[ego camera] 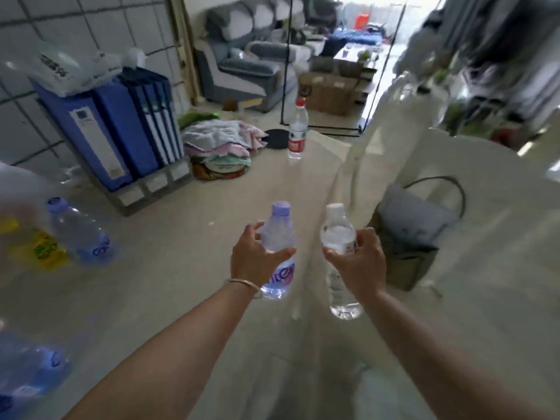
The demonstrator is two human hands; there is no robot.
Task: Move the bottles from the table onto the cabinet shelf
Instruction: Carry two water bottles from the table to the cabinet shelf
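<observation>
head view looks forward and down, close over table (188, 262)

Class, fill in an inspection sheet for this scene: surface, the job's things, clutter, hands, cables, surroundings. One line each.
Surface: pale table, glossy, mostly bare in the middle.
Job's things: purple-capped bottle and white-capped bottle, both held upright; red-capped bottle stands at the far end; blue-labelled bottle stands at the left, blurred.
Clutter: blue binders in a rack, folded cloths, a black round pad.
Hands: left hand grips the purple-capped bottle; right hand grips the white-capped bottle.
Cables: nothing seen.
Surroundings: white chair with a grey bag at the right; sofa beyond.
</observation>
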